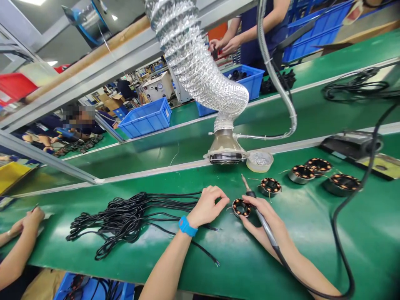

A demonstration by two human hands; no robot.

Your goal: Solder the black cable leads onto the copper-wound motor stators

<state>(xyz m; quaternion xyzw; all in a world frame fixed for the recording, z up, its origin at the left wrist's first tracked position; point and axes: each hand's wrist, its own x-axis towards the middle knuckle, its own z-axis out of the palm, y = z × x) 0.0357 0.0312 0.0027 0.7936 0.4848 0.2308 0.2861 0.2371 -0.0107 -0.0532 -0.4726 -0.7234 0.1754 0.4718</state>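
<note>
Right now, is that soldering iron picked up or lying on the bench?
Picked up: the soldering iron lies in the right hand, its tip pointing forward. The same hand also holds a small copper-wound ring.

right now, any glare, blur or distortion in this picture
Head view: glare whitens parts of the bench and glints off the duct; head view: the rail slants, so the frame seems tilted; head view: a left background patch is pixelated; head view: right hand, iron and stator look fairly sharp.

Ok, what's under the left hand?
Black cables run beneath the left hand and blue wristband; cable ends show past the wrist. Stretches directly below are covered, so contact can't be confirmed.
</note>
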